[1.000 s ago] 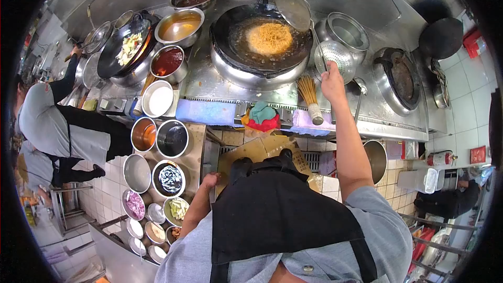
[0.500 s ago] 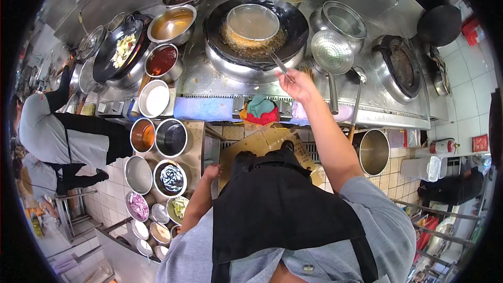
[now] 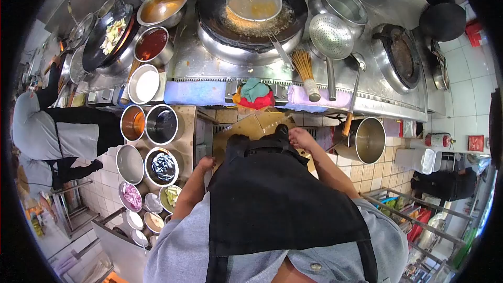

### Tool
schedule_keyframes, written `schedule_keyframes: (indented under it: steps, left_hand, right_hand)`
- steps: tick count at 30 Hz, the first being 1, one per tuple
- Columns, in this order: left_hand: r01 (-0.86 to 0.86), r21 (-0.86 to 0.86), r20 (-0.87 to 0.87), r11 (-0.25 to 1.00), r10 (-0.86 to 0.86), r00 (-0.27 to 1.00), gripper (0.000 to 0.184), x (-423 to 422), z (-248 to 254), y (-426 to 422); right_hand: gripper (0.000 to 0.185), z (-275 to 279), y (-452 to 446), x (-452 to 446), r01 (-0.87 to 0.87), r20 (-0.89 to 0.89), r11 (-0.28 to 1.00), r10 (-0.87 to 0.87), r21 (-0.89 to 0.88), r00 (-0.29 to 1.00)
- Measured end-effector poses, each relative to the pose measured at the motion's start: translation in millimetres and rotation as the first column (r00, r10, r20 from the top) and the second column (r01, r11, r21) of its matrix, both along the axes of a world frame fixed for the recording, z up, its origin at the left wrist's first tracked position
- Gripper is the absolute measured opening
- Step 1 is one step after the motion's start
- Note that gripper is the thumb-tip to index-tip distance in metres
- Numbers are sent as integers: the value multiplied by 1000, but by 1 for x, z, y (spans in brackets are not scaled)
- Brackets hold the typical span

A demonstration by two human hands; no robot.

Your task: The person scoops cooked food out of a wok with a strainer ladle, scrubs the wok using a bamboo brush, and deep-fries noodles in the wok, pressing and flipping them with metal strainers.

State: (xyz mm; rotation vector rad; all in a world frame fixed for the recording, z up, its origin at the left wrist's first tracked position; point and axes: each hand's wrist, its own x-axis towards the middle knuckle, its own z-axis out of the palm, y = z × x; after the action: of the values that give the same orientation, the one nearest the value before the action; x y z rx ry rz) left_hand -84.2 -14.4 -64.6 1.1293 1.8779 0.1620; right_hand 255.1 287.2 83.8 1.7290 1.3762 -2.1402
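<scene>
My right hand (image 3: 300, 138) is beside the black apron (image 3: 283, 199), below the stove's front edge, its fingers loosely curled with nothing visible in them. Left of the apron hangs my left hand (image 3: 206, 164), small in view, fingers curled in and apparently holding nothing. Ahead, a round mesh strainer (image 3: 253, 1) rests in a black wok (image 3: 209, 10) over bubbling, brownish liquid. Its metal handle (image 3: 283, 53) leans over the wok's near rim, untouched by either hand.
A bamboo brush (image 3: 304, 68), a perforated skimmer (image 3: 331, 36) and a ladle (image 3: 351, 99) lie right of the wok. Sauce bowls (image 3: 152, 43) and ingredient containers (image 3: 161, 167) stand left. A deep pot (image 3: 367, 139) is at right. A co-worker (image 3: 57, 131) stands far left.
My right hand has let go of the strainer's handle and come back down beside the apron. The strainer stays in the wok. The view has shifted slightly.
</scene>
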Motion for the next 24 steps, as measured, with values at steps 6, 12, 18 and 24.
schedule_keyframes:
  steps: [6, 12, 18, 24]
  left_hand:
    - [-163, 14, 310, 987, 151, 939, 31, 0, 34, 95]
    - [-735, -170, 638, 657, 641, 426, 35, 45, 88, 214]
    - [-428, -73, 476, 901, 409, 779, 44, 83, 46, 127]
    - [151, -275, -81, 949, -179, 980, 41, 80, -33, -71]
  right_hand:
    - [23, -89, -24, 74, -543, 282, 735, 464, 406, 840]
    - [25, -43, -16, 87, -438, 439, 885, 335, 158, 834]
    - [25, -61, 1, 74, -642, 438, 740, 518, 200, 734]
    - [26, -40, 3, -29, -722, 389, 494, 618, 484, 683]
